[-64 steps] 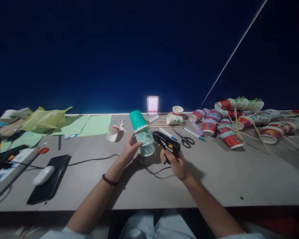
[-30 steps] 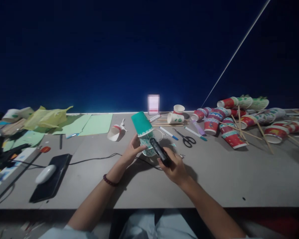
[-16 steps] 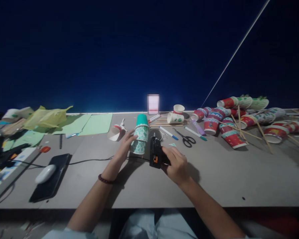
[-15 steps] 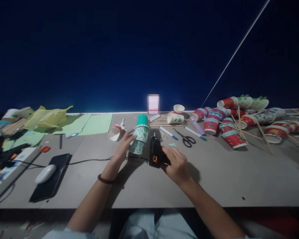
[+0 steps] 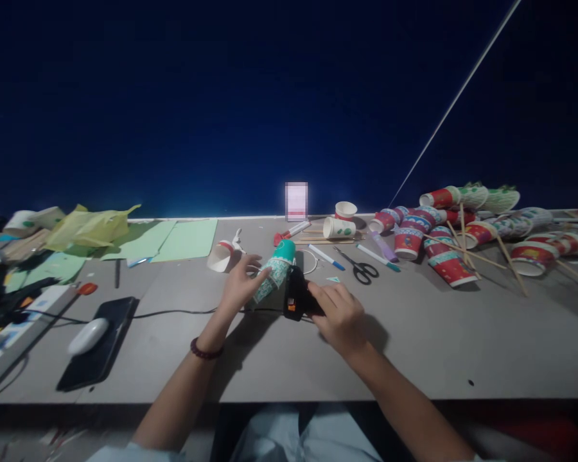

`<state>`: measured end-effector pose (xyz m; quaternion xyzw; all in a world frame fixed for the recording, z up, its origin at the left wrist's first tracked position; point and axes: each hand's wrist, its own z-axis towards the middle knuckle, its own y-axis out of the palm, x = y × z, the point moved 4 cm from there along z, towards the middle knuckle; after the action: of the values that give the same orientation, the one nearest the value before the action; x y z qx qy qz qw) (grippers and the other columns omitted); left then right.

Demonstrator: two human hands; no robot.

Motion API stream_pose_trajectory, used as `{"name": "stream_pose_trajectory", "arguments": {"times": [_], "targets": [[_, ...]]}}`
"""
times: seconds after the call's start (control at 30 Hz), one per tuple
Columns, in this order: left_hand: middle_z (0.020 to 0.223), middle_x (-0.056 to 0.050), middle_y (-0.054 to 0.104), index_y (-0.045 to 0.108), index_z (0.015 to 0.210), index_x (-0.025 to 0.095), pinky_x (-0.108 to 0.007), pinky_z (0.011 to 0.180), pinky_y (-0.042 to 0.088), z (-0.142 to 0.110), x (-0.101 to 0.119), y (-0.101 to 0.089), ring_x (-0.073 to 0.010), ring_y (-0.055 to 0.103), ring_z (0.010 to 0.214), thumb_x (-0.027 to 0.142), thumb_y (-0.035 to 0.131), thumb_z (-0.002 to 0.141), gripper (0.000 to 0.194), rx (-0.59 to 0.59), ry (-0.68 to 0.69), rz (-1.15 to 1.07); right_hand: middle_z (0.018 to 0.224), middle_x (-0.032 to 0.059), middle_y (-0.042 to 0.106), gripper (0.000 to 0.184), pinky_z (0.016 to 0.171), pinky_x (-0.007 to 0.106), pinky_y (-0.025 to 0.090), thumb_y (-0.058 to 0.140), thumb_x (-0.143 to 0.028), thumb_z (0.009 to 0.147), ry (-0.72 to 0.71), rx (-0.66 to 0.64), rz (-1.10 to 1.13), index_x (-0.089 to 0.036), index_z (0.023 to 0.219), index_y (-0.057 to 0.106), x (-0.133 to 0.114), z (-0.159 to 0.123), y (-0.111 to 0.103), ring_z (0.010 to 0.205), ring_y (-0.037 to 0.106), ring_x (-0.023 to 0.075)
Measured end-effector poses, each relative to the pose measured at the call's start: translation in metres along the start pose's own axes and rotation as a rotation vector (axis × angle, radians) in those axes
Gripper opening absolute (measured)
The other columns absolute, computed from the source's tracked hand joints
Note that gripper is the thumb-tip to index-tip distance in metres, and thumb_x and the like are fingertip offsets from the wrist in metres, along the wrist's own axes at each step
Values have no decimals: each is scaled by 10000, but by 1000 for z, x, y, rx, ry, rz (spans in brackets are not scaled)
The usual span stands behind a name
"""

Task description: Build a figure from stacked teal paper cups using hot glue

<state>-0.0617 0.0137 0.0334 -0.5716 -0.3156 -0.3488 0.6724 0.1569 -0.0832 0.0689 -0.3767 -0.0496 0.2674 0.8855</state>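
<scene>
My left hand (image 5: 241,282) grips a stack of teal paper cups (image 5: 275,272), tilted with the closed end pointing away to the right. My right hand (image 5: 338,313) is closed around a black glue gun (image 5: 295,296) with an orange switch, its nose against the lower side of the cups. The gun's black cord (image 5: 183,312) runs left across the grey table (image 5: 414,346). A white ring (image 5: 310,260) lies just behind the cups.
Scissors (image 5: 357,267), markers (image 5: 325,256) and wooden sticks lie beyond my hands. A pile of red and green paper cups (image 5: 443,250) with skewers fills the right. Green paper sheets (image 5: 183,240), a cut cup (image 5: 220,255), a mouse (image 5: 85,337) on a black pad sit left.
The cup stack has tipped from upright to slanting low over the table. The glue gun has shifted slightly left and forward against it. Earlier the cups were held higher, tilted the other way.
</scene>
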Motion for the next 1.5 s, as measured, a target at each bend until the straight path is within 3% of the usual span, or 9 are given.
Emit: {"name": "stream_pose_trajectory", "arguments": {"times": [0.1,0.2,0.27,0.33,0.47,0.73,1.03,1.27,1.5], "targets": [[904,-66,669,618,983,190,-354,776,508,-2,12,-5,-222,643,863,446,647,765,338,125,147,46,775,23,669,346,627,320,364,665,-151,770,11,-21,-28,-188,1113,634,0,0,1,749,528,206],[912,-61,673,626,902,193,-366,849,483,-14,39,-15,-209,620,905,332,620,810,166,291,441,66,784,14,664,400,616,323,348,721,-169,739,26,-62,-72,-193,1127,629,0,0,3,758,521,202],[841,-44,663,628,838,193,-347,815,483,-25,56,-18,-189,613,850,271,606,829,82,327,569,30,786,13,659,437,621,325,343,749,-194,726,35,-102,-100,-198,1144,622,-1,0,6,765,518,203],[784,-27,644,629,805,192,-318,752,481,-33,68,-18,-167,599,776,241,607,833,61,302,612,-5,783,14,653,473,623,329,339,774,-219,712,35,-141,-120,-198,1156,615,-2,0,8,767,512,205],[724,-5,597,603,766,189,-281,666,457,-42,77,-12,-146,563,702,246,643,812,84,257,612,-21,783,12,647,517,612,340,328,813,-247,677,11,-179,-154,-190,1150,613,-6,2,9,758,498,206],[731,2,575,564,759,185,-264,660,438,-40,69,-6,-134,540,696,229,644,813,106,271,561,-7,793,7,647,535,607,344,312,829,-267,662,-5,-184,-145,-186,1145,613,-9,0,10,760,485,204],[776,-10,593,635,818,187,-262,677,460,-41,70,-4,-133,569,731,184,619,831,21,242,583,-22,797,10,647,500,616,345,324,810,-283,688,8,-195,-125,-189,1137,613,-8,0,11,770,490,204],[766,-8,586,661,820,188,-255,665,464,-42,73,-4,-126,572,720,155,604,833,67,227,595,-39,792,15,641,480,606,346,331,789,-276,713,8,-208,-124,-190,1149,607,-8,0,12,768,500,203],[733,-9,602,628,750,184,-257,658,466,-37,67,-5,-128,571,705,184,603,831,85,228,499,-89,807,12,649,511,612,339,343,811,-269,685,20,-215,-117,-192,1147,607,-7,-1,13,779,507,205]]}}
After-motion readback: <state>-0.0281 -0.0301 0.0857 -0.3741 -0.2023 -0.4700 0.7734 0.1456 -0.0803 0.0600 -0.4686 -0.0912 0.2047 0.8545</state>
